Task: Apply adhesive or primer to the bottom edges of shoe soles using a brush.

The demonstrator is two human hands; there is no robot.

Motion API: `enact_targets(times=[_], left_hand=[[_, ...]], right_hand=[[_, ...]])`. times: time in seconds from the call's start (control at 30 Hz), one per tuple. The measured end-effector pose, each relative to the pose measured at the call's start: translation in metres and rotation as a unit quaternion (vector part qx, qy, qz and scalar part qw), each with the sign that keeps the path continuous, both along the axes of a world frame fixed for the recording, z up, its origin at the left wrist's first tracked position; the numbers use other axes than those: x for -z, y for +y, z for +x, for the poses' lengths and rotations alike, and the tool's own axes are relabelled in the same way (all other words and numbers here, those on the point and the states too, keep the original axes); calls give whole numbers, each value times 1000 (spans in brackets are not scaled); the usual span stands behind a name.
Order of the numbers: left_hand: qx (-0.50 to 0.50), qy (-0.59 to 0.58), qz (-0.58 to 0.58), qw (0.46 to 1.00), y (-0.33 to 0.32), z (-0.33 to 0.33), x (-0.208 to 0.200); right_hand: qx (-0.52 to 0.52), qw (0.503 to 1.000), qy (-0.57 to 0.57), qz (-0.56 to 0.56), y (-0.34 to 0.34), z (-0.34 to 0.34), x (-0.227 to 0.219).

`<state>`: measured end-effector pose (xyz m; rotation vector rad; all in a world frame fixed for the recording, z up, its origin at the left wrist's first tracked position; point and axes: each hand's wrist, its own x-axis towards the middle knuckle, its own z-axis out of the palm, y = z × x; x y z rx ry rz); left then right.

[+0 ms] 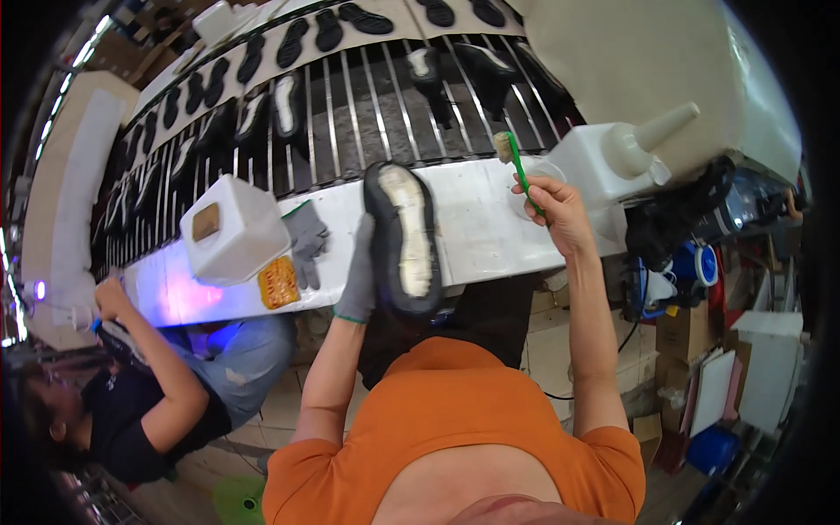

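My left hand (pixel 355 284), in a grey glove, grips a black shoe upper (pixel 423 249) by its left side. The upper stands over the front edge of the white work table, and its pale underside faces me. My right hand (pixel 562 210) is bare and closed round the handle of a small green brush (pixel 520 168). The brush's tan bristles point up and away from me, apart from the upper. Just beside those fingers is a whitish round container (pixel 549 172), partly hidden by the hand.
A white jug with a spout (pixel 604 157) stands at the right. Left lie a cut-open white container (pixel 234 229), a grey glove (pixel 305 241) and an orange packet (pixel 278 283). Beyond the table (pixel 477 210), a slatted conveyor (pixel 367 96) carries several uppers and black soles. A co-worker (pixel 166 385) sits at left.
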<state>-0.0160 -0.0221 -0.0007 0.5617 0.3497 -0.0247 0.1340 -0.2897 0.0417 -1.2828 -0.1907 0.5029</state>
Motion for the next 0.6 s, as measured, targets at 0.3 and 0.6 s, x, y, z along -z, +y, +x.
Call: enact_targets(times=[0.3,0.6], left_hand=[[35,-46,258,964,-12,2,-68],[20,-99,333,938,-14,-9,-76]], right_hand=[[-130,900,-391,-143,33,-40,-84],[-51,874,-456,-158,51,-49,-83]])
